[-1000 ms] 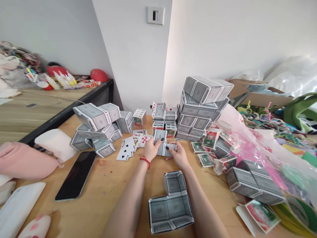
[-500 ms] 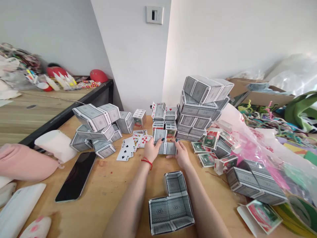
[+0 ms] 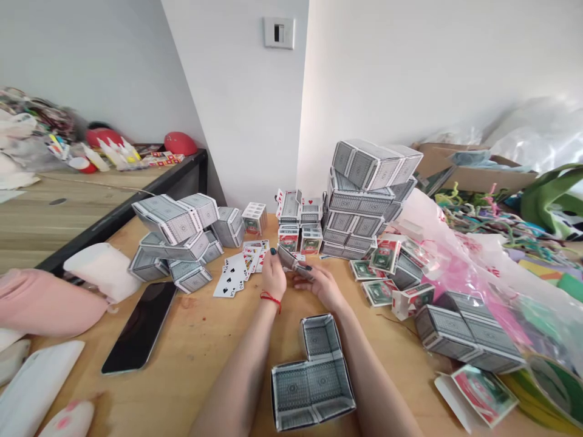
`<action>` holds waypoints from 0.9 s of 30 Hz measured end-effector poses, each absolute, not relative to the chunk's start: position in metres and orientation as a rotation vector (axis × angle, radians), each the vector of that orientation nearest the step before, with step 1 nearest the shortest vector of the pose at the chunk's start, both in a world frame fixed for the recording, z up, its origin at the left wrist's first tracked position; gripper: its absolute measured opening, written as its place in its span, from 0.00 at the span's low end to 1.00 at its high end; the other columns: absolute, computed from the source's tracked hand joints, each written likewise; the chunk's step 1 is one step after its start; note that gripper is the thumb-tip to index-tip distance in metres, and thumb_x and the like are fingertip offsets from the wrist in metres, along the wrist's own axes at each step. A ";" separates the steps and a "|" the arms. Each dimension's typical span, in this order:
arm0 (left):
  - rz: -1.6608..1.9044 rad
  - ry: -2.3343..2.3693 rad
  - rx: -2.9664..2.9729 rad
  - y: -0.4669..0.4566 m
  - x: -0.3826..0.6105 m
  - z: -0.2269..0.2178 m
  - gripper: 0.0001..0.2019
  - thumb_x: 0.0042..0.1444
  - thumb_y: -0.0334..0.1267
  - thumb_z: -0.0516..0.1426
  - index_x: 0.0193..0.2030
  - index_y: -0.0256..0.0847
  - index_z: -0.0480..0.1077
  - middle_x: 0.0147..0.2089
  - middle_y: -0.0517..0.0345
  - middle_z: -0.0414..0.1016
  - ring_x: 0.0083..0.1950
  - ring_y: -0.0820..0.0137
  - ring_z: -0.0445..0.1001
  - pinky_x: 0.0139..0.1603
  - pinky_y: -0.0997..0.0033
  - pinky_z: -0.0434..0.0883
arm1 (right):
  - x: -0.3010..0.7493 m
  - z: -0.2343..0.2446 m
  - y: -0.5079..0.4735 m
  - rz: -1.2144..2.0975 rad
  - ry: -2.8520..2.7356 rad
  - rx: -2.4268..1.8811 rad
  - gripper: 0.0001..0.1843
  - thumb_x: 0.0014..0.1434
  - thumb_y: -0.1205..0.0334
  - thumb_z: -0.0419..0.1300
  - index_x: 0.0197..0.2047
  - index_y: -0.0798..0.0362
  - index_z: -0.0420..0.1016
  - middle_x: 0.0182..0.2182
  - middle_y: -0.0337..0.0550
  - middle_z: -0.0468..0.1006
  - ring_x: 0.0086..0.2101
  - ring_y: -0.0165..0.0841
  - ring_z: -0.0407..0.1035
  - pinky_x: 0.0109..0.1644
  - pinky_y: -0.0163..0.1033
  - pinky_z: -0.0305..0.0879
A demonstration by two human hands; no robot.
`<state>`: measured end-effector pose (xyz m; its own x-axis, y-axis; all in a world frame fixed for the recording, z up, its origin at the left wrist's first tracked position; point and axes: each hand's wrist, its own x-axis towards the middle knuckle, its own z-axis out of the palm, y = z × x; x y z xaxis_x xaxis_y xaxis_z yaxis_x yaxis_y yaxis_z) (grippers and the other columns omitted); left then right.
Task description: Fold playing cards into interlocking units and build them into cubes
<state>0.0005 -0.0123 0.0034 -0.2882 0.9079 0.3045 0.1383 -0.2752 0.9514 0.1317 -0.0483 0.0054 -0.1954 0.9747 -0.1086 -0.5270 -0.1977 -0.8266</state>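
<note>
My left hand (image 3: 273,276) and my right hand (image 3: 319,282) meet above the wooden table (image 3: 204,340), both pinching a few grey-backed playing cards (image 3: 294,262) that tilt up between them. Loose face-up cards (image 3: 239,270) lie just left of my left hand. An L-shaped block made of folded cards (image 3: 312,376) rests on the table between my forearms. A red string bracelet circles my left wrist.
A tall stack of card blocks (image 3: 368,194) stands behind my hands, another heap (image 3: 175,233) at the left, more blocks (image 3: 469,337) and card boxes (image 3: 380,273) at the right. A black phone (image 3: 139,328) lies at the left. Craft clutter and pink plastic fill the right side.
My hands have drawn slightly toward me and lifted the cards off the table, tilting them up on edge; before, the cards lay flat under my fingers.
</note>
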 end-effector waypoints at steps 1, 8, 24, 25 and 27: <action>1.615 1.309 1.270 -0.011 0.001 0.003 0.21 0.59 0.48 0.40 0.32 0.38 0.67 0.32 0.52 0.70 0.34 0.69 0.67 0.39 0.68 0.65 | 0.130 0.006 -0.049 1.708 -0.802 -0.784 0.21 0.47 0.59 0.63 0.44 0.59 0.71 0.34 0.50 0.78 0.34 0.37 0.73 0.39 0.44 0.69; 1.626 0.842 0.999 -0.011 0.003 0.002 0.16 0.55 0.49 0.48 0.35 0.39 0.68 0.42 0.52 0.70 0.41 0.69 0.70 0.40 0.69 0.68 | 0.126 0.005 -0.053 1.829 -0.857 -0.764 0.22 0.45 0.63 0.65 0.45 0.59 0.71 0.39 0.50 0.76 0.34 0.36 0.73 0.40 0.46 0.70; 1.281 0.610 0.605 -0.011 -0.005 0.016 0.17 0.43 0.36 0.61 0.41 0.40 0.66 0.37 0.57 0.74 0.29 0.73 0.71 0.24 0.77 0.66 | 0.136 0.011 -0.054 2.199 -0.774 -0.610 0.20 0.60 0.55 0.46 0.46 0.62 0.66 0.40 0.58 0.75 0.33 0.36 0.73 0.36 0.45 0.70; 1.243 0.588 0.593 -0.012 -0.008 0.015 0.18 0.43 0.36 0.60 0.44 0.41 0.66 0.37 0.56 0.74 0.27 0.74 0.71 0.20 0.78 0.64 | 0.136 0.010 -0.054 2.228 -0.781 -0.580 0.21 0.61 0.54 0.44 0.47 0.63 0.65 0.40 0.59 0.75 0.32 0.35 0.72 0.35 0.44 0.70; 1.191 0.526 0.584 -0.013 -0.011 0.014 0.20 0.46 0.38 0.58 0.48 0.43 0.65 0.37 0.56 0.74 0.22 0.75 0.68 0.15 0.78 0.60 | 0.136 0.009 -0.054 2.271 -0.783 -0.534 0.24 0.62 0.53 0.41 0.47 0.64 0.64 0.39 0.60 0.75 0.30 0.34 0.72 0.31 0.40 0.70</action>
<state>-0.0112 -0.0132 0.0137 0.2871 0.9551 -0.0727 -0.6967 0.2603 0.6685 0.1365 -0.0541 0.0091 -0.6931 0.7038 -0.1557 -0.4584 -0.5971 -0.6583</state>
